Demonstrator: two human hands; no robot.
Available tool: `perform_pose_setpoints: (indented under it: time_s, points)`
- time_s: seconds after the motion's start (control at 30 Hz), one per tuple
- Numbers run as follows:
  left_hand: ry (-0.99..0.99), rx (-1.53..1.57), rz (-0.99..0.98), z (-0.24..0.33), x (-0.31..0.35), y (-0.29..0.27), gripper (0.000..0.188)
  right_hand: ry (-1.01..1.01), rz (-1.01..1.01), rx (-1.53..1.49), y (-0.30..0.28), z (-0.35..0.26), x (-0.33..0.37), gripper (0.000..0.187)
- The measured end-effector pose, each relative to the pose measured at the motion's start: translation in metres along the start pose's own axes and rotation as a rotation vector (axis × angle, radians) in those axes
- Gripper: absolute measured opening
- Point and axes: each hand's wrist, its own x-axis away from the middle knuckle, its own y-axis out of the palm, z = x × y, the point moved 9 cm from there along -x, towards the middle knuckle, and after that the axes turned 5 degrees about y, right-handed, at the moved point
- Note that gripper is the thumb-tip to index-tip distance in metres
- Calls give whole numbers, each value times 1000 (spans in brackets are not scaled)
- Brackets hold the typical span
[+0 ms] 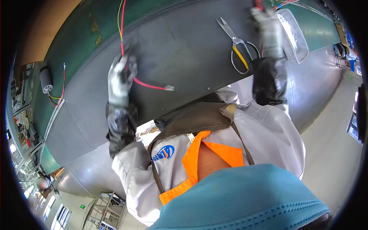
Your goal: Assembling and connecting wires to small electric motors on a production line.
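My left hand [122, 78], in a pale glove with dark fingertips, is closed around a red wire [149, 85]. The wire's end, with a small whitish terminal [169, 88], lies toward the middle of the dark mat. Above that hand, red and yellow-green wires [121, 32] run up to the top edge. My right hand [268, 32], gloved too and smeared by motion, reaches to the far right with its fingers closed. Something red [259, 4] shows at its fingertips, mostly cut off by the frame. Scissors [238, 44] with yellow on the handles lie spread just left of it.
A clear plastic tray [303, 44] of small white pieces stands beside my right hand. At the left, a dark cylindrical motor [46, 80] with red and yellow wires rests on the green bench top [76, 50]. A metal shelf rack [105, 211] stands at the lower left.
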Motion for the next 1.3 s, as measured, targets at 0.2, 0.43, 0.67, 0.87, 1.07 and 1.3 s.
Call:
perform_pose_setpoints:
  time_s: [0.2,0.43,0.67,0.87,1.07,1.3]
  points:
    - [-200,-84,-255,-37,110,-17,50,-324,-108,-272,-59,-73,-91,51]
    - [-290,-206,-499,-36,135,48,40,25,-862,485,104,-53,51,27]
    - [196,401,-193,9,48,96,29,-504,-1272,249,163,-21,187,28]
    - [215,418,-179,12,35,132,31,-374,-845,24,131,-67,173,44]
    - [856,-293,-120,43,60,150,24,-511,-570,274,126,-80,171,55]
    - [185,300,-271,4,32,148,25,-884,-481,389,130,-78,179,59]
